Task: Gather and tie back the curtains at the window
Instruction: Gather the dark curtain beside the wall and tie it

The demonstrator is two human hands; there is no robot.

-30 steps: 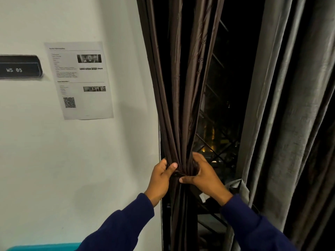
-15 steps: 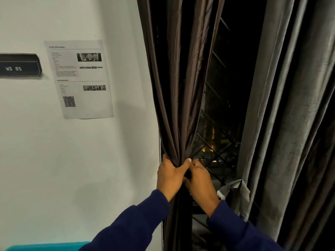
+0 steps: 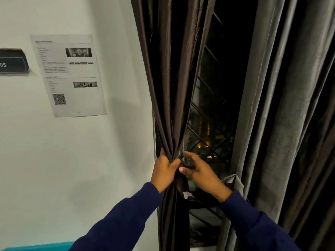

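A dark brown curtain [image 3: 168, 91] hangs bunched into a narrow bundle at the window's left edge. My left hand [image 3: 164, 172] grips the bundle at its waist, thumb across the front folds. My right hand [image 3: 197, 171] is just to the right of it, thumb and fingers pinching a dark strip of fabric [image 3: 186, 165] at the same spot. Below the hands the bundle drops straight down. A grey curtain [image 3: 282, 115] hangs loose on the right side of the window.
The dark window with a metal grille [image 3: 212, 127] shows between the two curtains. A printed sheet [image 3: 68, 75] and a dark nameplate [image 3: 12, 63] are on the white wall to the left. A teal edge [image 3: 38, 247] sits at the bottom left.
Both hands have closed in on the brown bundle and shifted a little left and up. My right hand moved from round the bundle to pinching a strip beside my left thumb.
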